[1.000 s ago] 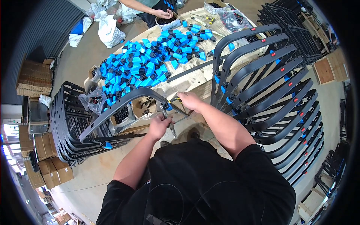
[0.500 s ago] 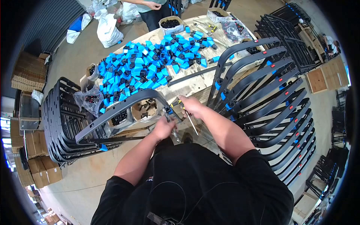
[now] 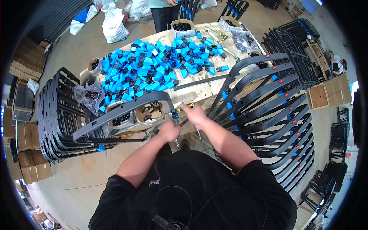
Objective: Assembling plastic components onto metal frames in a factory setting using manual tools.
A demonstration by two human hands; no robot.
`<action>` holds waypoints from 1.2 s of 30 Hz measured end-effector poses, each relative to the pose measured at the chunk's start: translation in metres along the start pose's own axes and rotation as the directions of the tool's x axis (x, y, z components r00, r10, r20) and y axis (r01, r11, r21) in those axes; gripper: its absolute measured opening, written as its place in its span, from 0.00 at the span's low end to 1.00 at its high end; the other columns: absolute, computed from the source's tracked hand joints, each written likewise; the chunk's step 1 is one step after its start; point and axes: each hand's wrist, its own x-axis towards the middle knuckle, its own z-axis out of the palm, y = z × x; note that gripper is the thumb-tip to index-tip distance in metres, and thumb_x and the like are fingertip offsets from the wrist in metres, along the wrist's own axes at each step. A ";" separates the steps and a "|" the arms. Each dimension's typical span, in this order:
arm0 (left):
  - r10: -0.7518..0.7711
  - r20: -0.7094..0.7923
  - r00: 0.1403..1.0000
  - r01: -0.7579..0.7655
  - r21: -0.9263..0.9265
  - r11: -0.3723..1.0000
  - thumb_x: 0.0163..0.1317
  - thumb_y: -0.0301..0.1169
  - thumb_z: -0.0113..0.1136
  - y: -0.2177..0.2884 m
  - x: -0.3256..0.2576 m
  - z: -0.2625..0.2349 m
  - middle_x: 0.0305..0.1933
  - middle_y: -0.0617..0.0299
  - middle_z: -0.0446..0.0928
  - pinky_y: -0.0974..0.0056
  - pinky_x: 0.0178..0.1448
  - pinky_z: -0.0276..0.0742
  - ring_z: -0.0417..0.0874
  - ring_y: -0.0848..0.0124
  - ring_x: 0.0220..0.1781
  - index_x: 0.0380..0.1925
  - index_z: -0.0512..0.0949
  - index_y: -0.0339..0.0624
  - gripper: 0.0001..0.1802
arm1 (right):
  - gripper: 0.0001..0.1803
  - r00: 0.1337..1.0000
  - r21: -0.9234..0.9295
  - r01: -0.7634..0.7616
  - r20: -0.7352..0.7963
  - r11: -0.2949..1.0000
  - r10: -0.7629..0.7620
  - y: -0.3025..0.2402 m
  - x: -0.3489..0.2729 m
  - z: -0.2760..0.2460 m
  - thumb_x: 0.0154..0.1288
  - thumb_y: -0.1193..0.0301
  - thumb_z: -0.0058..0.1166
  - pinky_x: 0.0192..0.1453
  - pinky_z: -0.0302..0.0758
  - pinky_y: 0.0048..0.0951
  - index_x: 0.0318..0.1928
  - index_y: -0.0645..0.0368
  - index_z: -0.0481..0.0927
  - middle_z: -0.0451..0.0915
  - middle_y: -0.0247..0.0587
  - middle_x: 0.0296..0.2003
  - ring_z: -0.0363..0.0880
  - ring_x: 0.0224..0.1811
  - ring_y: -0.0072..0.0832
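A curved black metal frame [image 3: 126, 105] stands before me at the left, its right end by my hands. My left hand [image 3: 170, 131] is closed around a silver wrench [image 3: 177, 143], whose upper part meets the frame's end near a small blue piece; the exact contact is hard to make out. Just to the right, my right hand [image 3: 194, 116] grips a screwdriver with a yellow and black handle [image 3: 190, 105]. Its thin shaft [image 3: 199, 134] points down toward me, and the fingers are partly hidden behind the hand.
Blue and black plastic caps [image 3: 153, 65] lie heaped on a wooden table [image 3: 209, 89]. An open box of black parts [image 3: 149, 112] sits at its near edge. Black frames stand in rows at right [image 3: 264, 103] and left [image 3: 57, 115]. A person [image 3: 163, 13] stands beyond the table.
The whole view has shifted slightly. My left hand and wrench have come up close against the frame's end. The screwdriver's shaft now hangs steeper, and both tools stay held.
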 end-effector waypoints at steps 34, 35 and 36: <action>-0.090 0.066 0.994 0.102 -0.210 0.972 0.62 0.33 0.58 0.032 -0.014 -0.003 0.27 0.51 0.81 0.51 0.42 0.83 0.86 0.56 0.31 0.31 0.79 0.35 0.10 | 0.34 0.985 -0.103 0.117 -0.111 0.988 -0.128 0.004 0.002 -0.002 0.62 0.52 0.69 0.42 0.78 0.40 0.44 0.79 0.78 0.84 0.57 0.38 0.83 0.39 0.34; -0.024 0.185 0.983 0.169 -0.828 0.535 0.61 0.31 0.58 0.036 -0.022 -0.007 0.21 0.59 0.77 0.55 0.33 0.80 0.82 0.64 0.26 0.27 0.80 0.39 0.08 | 0.34 0.985 -0.101 0.131 -0.097 0.986 -0.141 -0.005 -0.004 0.002 0.62 0.52 0.69 0.42 0.78 0.40 0.44 0.79 0.78 0.85 0.57 0.39 0.83 0.39 0.35; 0.048 0.234 0.971 0.202 -0.911 0.358 0.61 0.31 0.59 0.029 -0.014 -0.014 0.24 0.57 0.78 0.55 0.33 0.80 0.82 0.64 0.26 0.29 0.80 0.36 0.08 | 0.34 0.987 -0.122 0.131 -0.079 0.984 -0.141 -0.012 -0.010 0.000 0.62 0.52 0.69 0.43 0.78 0.39 0.44 0.79 0.78 0.85 0.58 0.39 0.84 0.40 0.36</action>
